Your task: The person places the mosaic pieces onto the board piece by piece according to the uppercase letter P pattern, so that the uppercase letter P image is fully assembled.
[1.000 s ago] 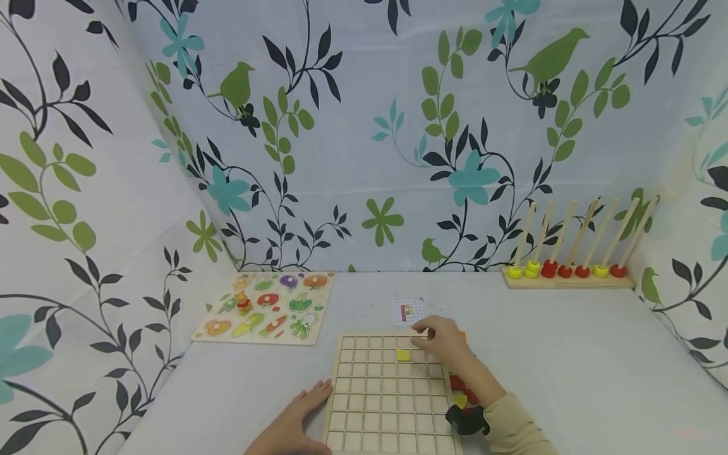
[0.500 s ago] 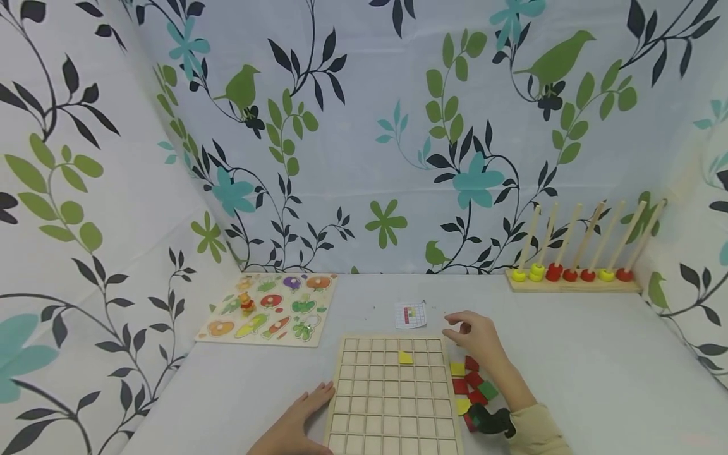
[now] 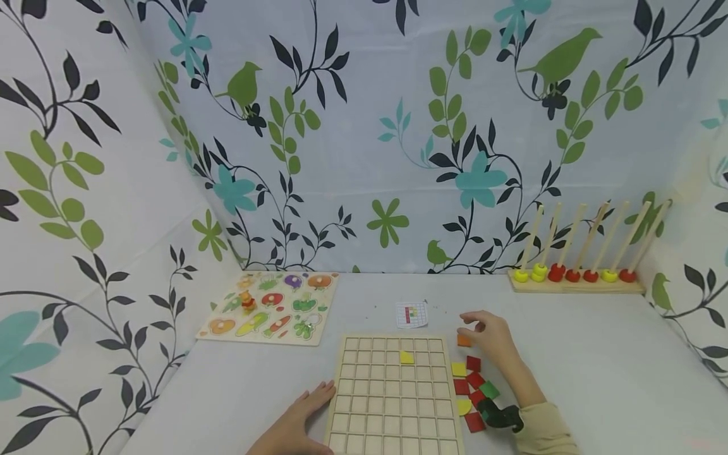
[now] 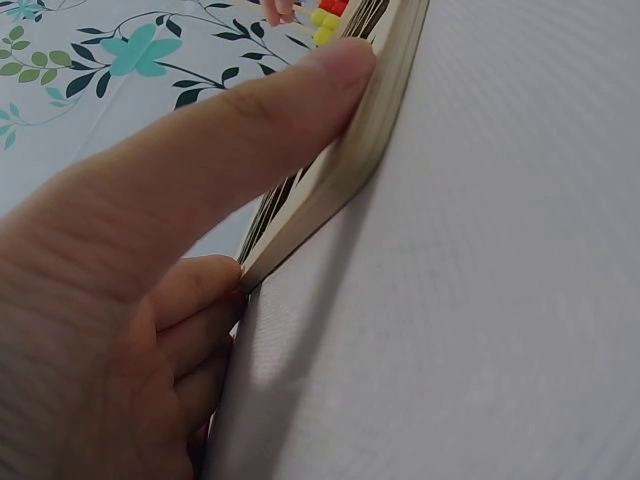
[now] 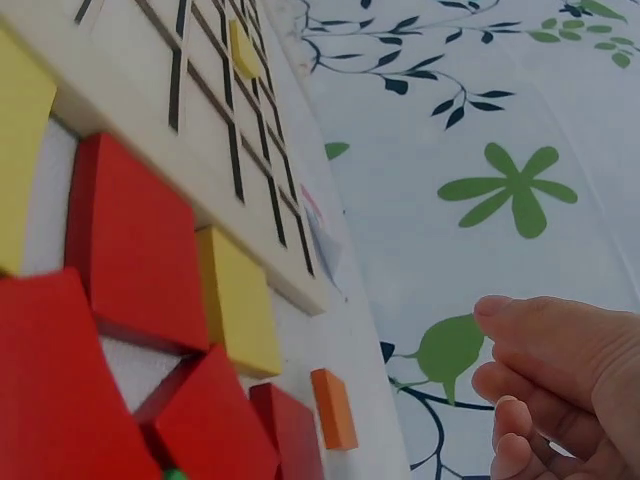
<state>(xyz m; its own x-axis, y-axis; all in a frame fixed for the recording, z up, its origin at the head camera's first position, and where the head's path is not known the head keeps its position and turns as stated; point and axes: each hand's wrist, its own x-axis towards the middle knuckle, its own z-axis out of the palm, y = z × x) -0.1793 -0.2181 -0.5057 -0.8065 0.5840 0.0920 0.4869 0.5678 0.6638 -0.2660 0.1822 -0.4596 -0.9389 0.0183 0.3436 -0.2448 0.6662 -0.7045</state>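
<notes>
My left hand [image 3: 297, 422] lies along the left edge of a wooden grid board [image 3: 392, 406]. In the left wrist view, its thumb rests against the board's rim [image 4: 385, 110] and its fingertips touch the edge farther along. One yellow tile [image 3: 406, 357] sits among the board's upper cells. Beyond the board's upper right corner, my right hand [image 3: 493, 335] is raised beside an orange tile [image 3: 464, 340], its fingers loosely bent. The right wrist view shows nothing between that thumb and the fingers [image 5: 530, 385], and the orange tile [image 5: 334, 410] apart from them.
Loose red tiles [image 3: 461, 386], yellow tiles [image 3: 458, 369] and a green tile [image 3: 488, 390] lie right of the board. Behind it is a small printed card [image 3: 412, 315]. A vegetable puzzle [image 3: 267, 309] lies back left; a peg stand with beads [image 3: 577, 285] stands back right.
My right hand has moved right, from over the board's upper right corner to beside the orange tile. More of the loose tiles now show. The left hand stays at the board's edge.
</notes>
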